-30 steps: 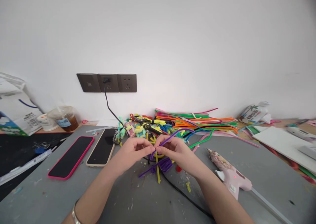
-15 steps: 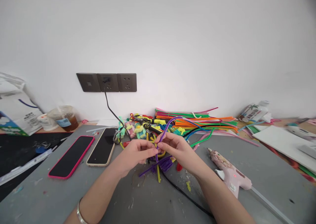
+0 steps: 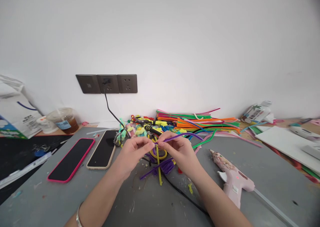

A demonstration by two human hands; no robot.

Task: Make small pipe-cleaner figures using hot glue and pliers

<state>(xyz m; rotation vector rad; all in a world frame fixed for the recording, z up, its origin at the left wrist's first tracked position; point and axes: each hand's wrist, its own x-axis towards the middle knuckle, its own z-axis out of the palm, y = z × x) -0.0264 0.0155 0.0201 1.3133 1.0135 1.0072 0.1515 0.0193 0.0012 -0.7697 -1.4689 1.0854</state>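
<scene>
A purple pipe cleaner (image 3: 186,134) runs between my two hands above the middle of the table. My left hand (image 3: 136,152) pinches it near one end. Close beside it, my right hand (image 3: 176,148) grips the same stem between thumb and fingers, and its long free part arches out to the right. Under the hands are yellow pipe cleaners (image 3: 159,168), partly covered by my fingers, and a bundled purple piece (image 3: 167,167) lying on the table. Just behind sit pliers with black and yellow handles (image 3: 153,130).
Bundles of coloured pipe cleaners (image 3: 207,123) lie along the wall. To the right rests a pink glue gun (image 3: 236,180). Two phones, one red-cased (image 3: 71,160) and one beige-cased (image 3: 102,152), lie left. A drink cup (image 3: 65,122) stands farther back. A black cable (image 3: 183,193) crosses the table.
The purple pipe cleaner has swung from an upright arch down to a nearly level line toward the right. Both hands have risen slightly, still pinching it.
</scene>
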